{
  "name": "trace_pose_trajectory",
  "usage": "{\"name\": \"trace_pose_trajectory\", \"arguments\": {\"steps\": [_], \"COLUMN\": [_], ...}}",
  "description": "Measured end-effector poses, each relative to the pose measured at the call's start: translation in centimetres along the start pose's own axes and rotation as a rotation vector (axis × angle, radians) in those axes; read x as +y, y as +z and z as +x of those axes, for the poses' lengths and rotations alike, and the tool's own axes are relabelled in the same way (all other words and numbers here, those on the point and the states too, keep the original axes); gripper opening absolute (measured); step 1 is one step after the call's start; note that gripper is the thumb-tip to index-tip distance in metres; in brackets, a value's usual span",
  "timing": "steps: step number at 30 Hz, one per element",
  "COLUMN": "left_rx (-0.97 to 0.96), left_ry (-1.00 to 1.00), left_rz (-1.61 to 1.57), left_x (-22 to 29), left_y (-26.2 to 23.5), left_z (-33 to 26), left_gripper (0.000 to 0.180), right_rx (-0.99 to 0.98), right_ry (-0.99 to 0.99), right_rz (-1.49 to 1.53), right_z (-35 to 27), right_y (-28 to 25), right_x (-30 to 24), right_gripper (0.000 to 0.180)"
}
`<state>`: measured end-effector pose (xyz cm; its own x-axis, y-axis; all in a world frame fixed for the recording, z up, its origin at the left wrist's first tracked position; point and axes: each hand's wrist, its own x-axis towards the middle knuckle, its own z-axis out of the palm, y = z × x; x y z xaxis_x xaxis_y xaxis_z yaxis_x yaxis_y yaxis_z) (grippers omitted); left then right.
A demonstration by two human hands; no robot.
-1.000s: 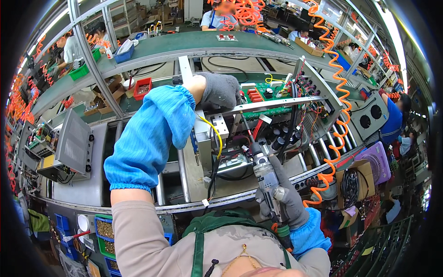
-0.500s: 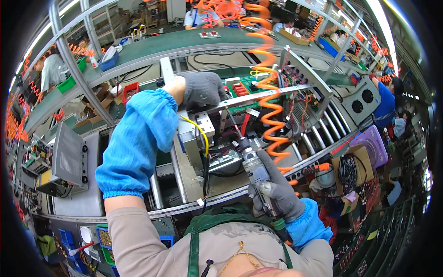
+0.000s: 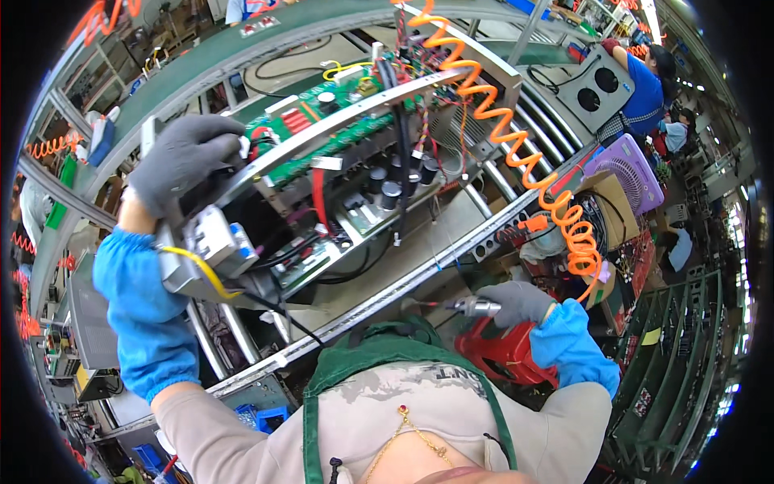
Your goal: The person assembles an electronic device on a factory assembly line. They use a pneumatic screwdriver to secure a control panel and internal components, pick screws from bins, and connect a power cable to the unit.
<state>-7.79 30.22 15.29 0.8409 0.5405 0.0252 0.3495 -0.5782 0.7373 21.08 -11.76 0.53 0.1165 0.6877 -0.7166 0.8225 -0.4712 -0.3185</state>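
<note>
The left hand gripped the open chassis at its left end; the right hand, clasping a red screwdriver, lay below-right, farther away.

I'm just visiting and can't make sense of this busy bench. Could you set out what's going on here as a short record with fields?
Place: assembly line workbench with metal rails
Left hand: grey glove, gripping the end of an open electronics chassis
Right hand: grey glove, holding a powered screwdriver, low by the apron
Chassis contents: green circuit board, black capacitors, wiring
Hose: orange coiled hose running over the chassis toward the right hand
Clothing: blue sleeve covers, green apron
Nearby: another person in blue, far right
</note>
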Motion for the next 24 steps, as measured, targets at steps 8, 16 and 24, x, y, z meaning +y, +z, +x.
{"name": "trace_pose_trajectory", "arguments": {"steps": [8, 16, 24], "left_rx": [0.556, 0.533, 0.510], "left_ry": [-0.055, -0.327, -0.381], "left_rz": [0.061, 0.177, 0.310], "left_x": [1.4, 2.5, 3.5], "left_y": [-0.4, 2.1, 2.7], "left_z": [-3.2, -7.3, -6.5], "left_gripper": [0.033, 0.032, 0.029], "right_rx": [-0.162, 0.036, -0.066], "right_ry": [0.365, 0.393, 0.355], "right_rz": [-0.241, -0.273, -0.213], "right_z": [13.9, 22.2, 24.5], "right_y": [1.8, 3.2, 1.1], "right_x": [20.1, 24.3, 18.4], "right_gripper": [0.038, 0.042, 0.038]}}
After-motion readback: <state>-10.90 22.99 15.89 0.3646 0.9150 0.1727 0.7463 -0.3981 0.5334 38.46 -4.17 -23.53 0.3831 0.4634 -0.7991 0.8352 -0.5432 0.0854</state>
